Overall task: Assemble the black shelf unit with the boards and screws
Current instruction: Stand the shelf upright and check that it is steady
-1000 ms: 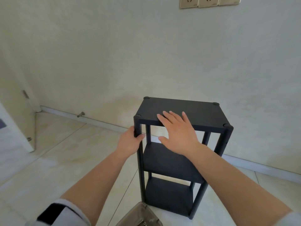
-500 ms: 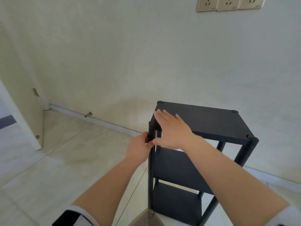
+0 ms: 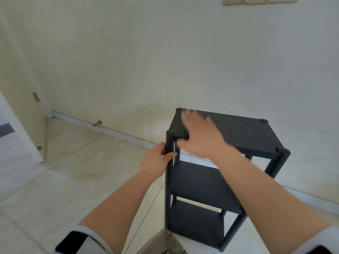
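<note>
The black shelf unit [image 3: 244, 136] stands upright on the tiled floor near the wall, with three boards between four round posts. My left hand [image 3: 156, 162] grips the near-left post just below the top board, thumb wrapped round the front. My right hand [image 3: 200, 136] lies flat with straight fingers over the top board's left part, blurred by motion. Round caps show at the top corners.
A clear plastic bag [image 3: 163, 242] with small hardware lies on the floor at the bottom edge, close to the shelf's foot. A door stopper [image 3: 97, 123] sticks out of the baseboard at left. An open door [image 3: 27, 129] stands at far left. Wall sockets [image 3: 256, 0] sit top right.
My right hand has slid from the top board's front left corner further across its left part. My left hand keeps its grip on the post. The view has shifted slightly.
</note>
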